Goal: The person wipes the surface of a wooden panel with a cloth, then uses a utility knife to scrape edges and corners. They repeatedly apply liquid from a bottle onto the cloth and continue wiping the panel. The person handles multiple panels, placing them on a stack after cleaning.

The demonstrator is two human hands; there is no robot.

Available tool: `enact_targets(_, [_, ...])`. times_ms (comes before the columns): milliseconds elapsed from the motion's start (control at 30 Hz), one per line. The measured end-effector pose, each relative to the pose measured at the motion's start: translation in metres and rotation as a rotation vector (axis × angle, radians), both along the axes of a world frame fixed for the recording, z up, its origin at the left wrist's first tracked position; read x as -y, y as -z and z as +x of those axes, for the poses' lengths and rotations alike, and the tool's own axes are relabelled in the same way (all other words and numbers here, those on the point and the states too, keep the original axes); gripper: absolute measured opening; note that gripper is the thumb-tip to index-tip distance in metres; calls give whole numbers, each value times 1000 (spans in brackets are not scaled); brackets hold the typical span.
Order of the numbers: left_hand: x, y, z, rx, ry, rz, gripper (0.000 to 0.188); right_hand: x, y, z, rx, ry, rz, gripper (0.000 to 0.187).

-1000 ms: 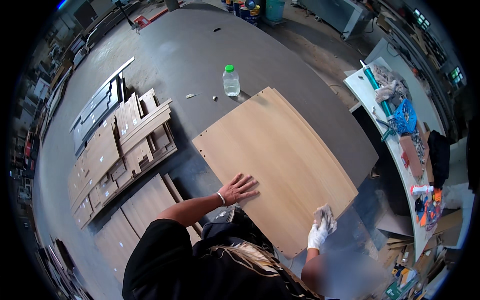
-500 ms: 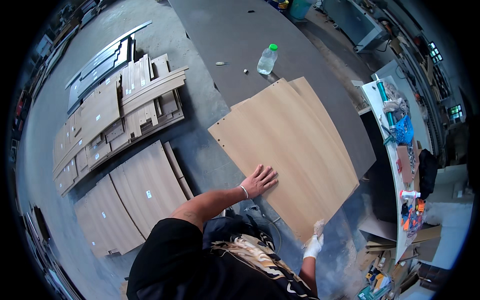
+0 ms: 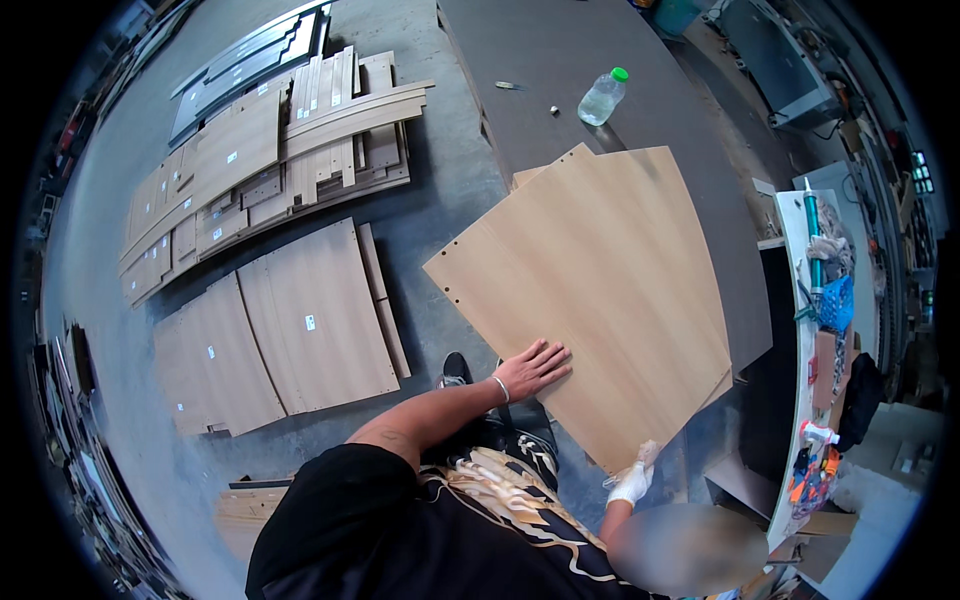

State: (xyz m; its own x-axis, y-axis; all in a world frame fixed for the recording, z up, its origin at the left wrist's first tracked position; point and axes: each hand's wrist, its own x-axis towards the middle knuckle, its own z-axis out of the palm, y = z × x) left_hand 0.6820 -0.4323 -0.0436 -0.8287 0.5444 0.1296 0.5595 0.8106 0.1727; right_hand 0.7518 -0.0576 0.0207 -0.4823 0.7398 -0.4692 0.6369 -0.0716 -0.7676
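Note:
A large light wood-grain board (image 3: 590,300) lies turned at an angle on a grey-brown tabletop, with a row of small dark holes near its left corner. Part of another board (image 3: 718,389) peeks out from beneath it. My bare left hand (image 3: 533,371) rests flat on the near left edge, fingers spread. At the near corner my right hand (image 3: 631,483), in a white glove, has its fingers closed around something pale and whitish. What that is, I cannot make out.
On the grey-brown table (image 3: 560,40) stand a green-capped bottle (image 3: 603,98) and a small white piece (image 3: 555,110). Stacked panels (image 3: 240,150) and more boards (image 3: 310,320) lie left on the floor. A cluttered white bench (image 3: 790,220) runs along the right.
The view has shifted, so floor panels and bottle appear further right and higher. The top board has turned relative to the one below. My left hand stays flat, my right at the corner.

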Motion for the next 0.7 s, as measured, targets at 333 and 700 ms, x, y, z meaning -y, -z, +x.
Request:
enact_targets(333, [-13,-25,1,4,-30,-132,58,-39,37,-83,126,-842,529,58])
enact_targets(700, [-46,-251,-32,-180,-42,23,46,-321,-133,-145,-221,-408,-239,53])
